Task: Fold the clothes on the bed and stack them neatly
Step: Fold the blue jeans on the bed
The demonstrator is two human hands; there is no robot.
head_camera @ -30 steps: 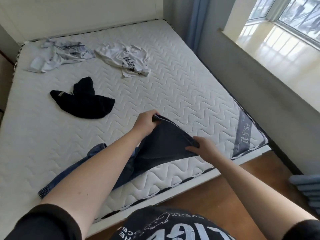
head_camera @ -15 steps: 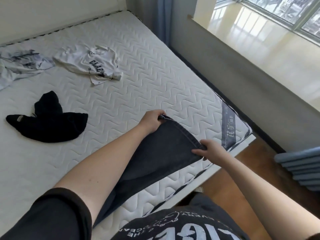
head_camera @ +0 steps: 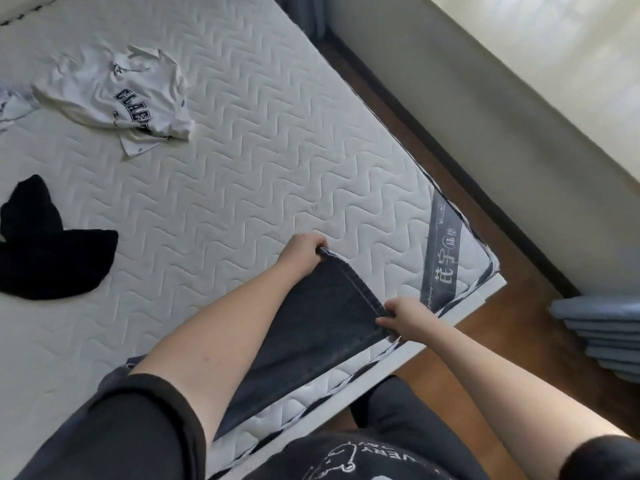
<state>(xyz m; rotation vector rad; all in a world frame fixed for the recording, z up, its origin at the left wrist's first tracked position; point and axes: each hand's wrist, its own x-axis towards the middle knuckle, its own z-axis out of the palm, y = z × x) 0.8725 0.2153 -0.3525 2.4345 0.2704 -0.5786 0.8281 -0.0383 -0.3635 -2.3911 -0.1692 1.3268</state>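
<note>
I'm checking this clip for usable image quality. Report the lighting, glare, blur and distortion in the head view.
Head view: daylight enters from the upper right, washing out the window ledge to a pale glare; the mattress is evenly lit, with soft shadows under the arms; wide-angle bending tilts the bed edges; the white T-shirt print and the jeans between the left hand and right hand look slightly soft.

Both hands (head_camera: 302, 252) (head_camera: 405, 317) on jeans hem (head_camera: 353, 282)

Home bedroom: bare mattress (head_camera: 277, 140), window wall.
</note>
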